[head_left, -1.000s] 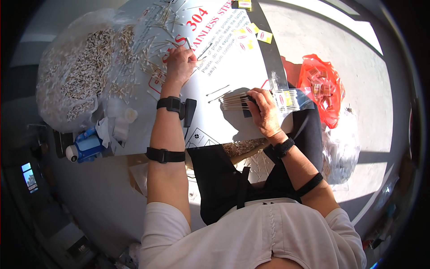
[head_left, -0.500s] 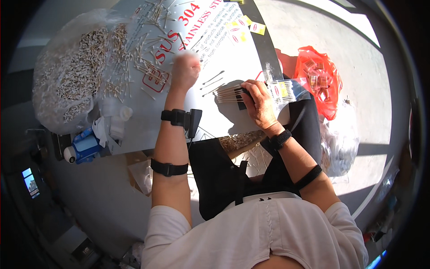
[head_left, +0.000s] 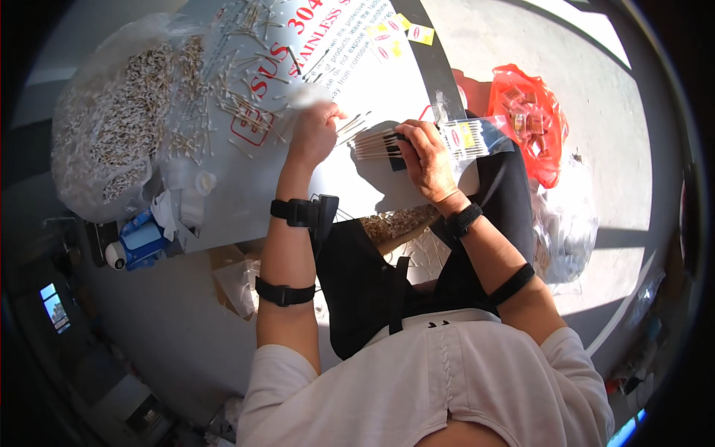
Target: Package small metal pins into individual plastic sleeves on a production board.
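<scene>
My left hand (head_left: 316,132) is over the table, fingers curled, with sunlit swabs close beside its fingertips. A blurred pale patch lies at its far edge, and whether anything is pinched in it I cannot make out. A few loose cotton swabs (head_left: 353,128) lie between my two hands. My right hand (head_left: 426,155) presses on a row of cotton swabs (head_left: 372,147), whose near ends fan out to the left. Beyond its fingers, the swabs run into a clear plastic sleeve (head_left: 477,138) with a yellow and red label. A dark piece shows under the row.
A large clear bag of swabs (head_left: 134,104) stands at the left, with scattered swabs (head_left: 192,134) beside it. A blue and white bottle (head_left: 141,244) is at the table's left edge. Yellow labels (head_left: 421,34) lie at the back. A red bag (head_left: 514,100) hangs at the right.
My left hand has moved slightly right and nearer, toward the loose swabs. My right hand still holds the row of swabs, and the view has shifted a little.
</scene>
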`<action>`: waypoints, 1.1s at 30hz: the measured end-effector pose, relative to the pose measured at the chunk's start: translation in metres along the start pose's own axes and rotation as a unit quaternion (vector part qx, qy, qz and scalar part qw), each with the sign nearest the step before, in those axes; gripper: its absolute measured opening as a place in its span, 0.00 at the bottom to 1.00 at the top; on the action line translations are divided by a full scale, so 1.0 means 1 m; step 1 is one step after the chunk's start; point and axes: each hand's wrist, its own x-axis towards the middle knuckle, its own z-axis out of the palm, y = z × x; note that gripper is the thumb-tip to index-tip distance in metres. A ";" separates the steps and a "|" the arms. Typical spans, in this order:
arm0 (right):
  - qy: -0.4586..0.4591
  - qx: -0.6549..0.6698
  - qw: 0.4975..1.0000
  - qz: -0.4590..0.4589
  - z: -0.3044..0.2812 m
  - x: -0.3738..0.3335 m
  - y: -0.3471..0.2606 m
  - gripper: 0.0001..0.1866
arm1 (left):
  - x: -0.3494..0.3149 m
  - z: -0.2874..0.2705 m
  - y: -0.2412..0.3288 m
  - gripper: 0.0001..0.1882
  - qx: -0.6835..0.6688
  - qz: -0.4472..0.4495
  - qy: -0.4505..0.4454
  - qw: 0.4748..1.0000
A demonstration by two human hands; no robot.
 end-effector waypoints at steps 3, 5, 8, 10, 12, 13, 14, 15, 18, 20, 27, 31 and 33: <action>0.002 0.003 1.000 -0.002 0.000 0.000 0.002 0.11 | -0.009 0.002 0.006 0.11 -0.024 -0.011 0.026 0.999; 0.002 0.003 1.000 -0.010 0.001 -0.001 0.001 0.11 | -0.016 0.004 0.003 0.12 -0.013 -0.013 0.060 0.998; 0.007 0.006 1.000 -0.006 0.000 -0.001 0.005 0.11 | -0.020 0.011 0.009 0.07 0.007 -0.005 -0.001 1.000; -0.001 0.003 1.000 -0.002 0.001 -0.001 0.001 0.12 | -0.016 0.007 -0.001 0.07 0.011 -0.002 0.057 0.998; 0.002 0.002 1.000 -0.001 -0.001 -0.001 0.004 0.12 | -0.001 0.002 0.000 0.04 -0.017 -0.040 0.122 0.992; 0.002 0.005 1.000 -0.001 -0.001 -0.002 0.004 0.12 | 0.006 -0.003 -0.005 0.05 -0.004 -0.074 0.146 0.987; 0.003 0.006 1.000 -0.002 -0.001 -0.002 0.003 0.12 | 0.015 -0.010 -0.011 0.06 0.044 -0.066 0.153 0.985; -0.001 0.006 1.000 -0.003 0.000 -0.001 0.002 0.12 | 0.022 -0.017 -0.021 0.07 0.093 -0.059 0.162 0.981; -0.004 0.001 1.000 0.000 -0.001 -0.001 0.004 0.12 | 0.047 -0.023 -0.025 0.08 0.079 -0.127 0.140 0.979; -0.006 -0.001 1.000 0.001 -0.002 -0.002 0.004 0.12 | 0.058 -0.022 -0.026 0.08 0.102 -0.096 0.129 0.982; -0.007 0.009 1.000 -0.008 0.000 0.001 -0.002 0.12 | 0.074 -0.022 -0.040 0.06 0.188 0.031 0.095 0.977; -0.001 -0.006 1.000 -0.008 -0.002 -0.002 0.004 0.12 | 0.062 -0.020 -0.016 0.07 0.044 -0.052 -0.041 0.997; 0.001 -0.002 1.000 -0.010 -0.001 -0.002 0.005 0.12 | 0.055 -0.013 -0.006 0.05 0.066 -0.032 -0.103 0.992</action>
